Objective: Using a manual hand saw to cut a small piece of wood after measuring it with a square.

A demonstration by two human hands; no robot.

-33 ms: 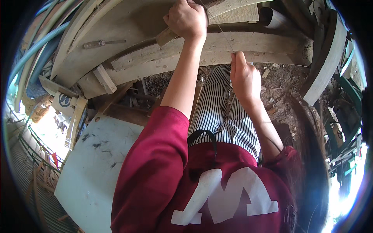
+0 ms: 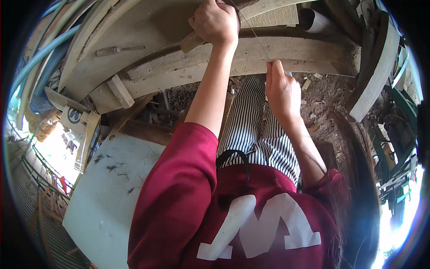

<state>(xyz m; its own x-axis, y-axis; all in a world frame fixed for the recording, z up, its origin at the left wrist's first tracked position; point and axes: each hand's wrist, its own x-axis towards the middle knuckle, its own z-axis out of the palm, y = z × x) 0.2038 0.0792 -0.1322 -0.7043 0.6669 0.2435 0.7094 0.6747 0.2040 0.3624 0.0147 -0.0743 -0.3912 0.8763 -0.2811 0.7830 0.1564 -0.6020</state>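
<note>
My left hand point(image 2: 216, 22) is closed in a fist at the top edge, over the pale wooden workpiece; what its fingers hold, if anything, is hidden. A small wood block point(image 2: 191, 42) shows just beside its wrist. Lower and to the right, my right hand point(image 2: 283, 89) is closed, with the end of a thin wire point(image 2: 256, 37) running into its fingertips. From there the wire slants up and left, past the left fist and out of the picture. A curved wooden beam point(image 2: 309, 48) lies behind the right hand, above my striped trousers.
A screwdriver-like tool point(image 2: 120, 50) with a clear handle lies on a broad board at the left. Nearby is a short wood offcut point(image 2: 121, 91). A pale blue panel point(image 2: 105, 197) is at my left side. Wood chips litter the ground point(image 2: 322, 96); a curved timber point(image 2: 376, 67) stands at the right.
</note>
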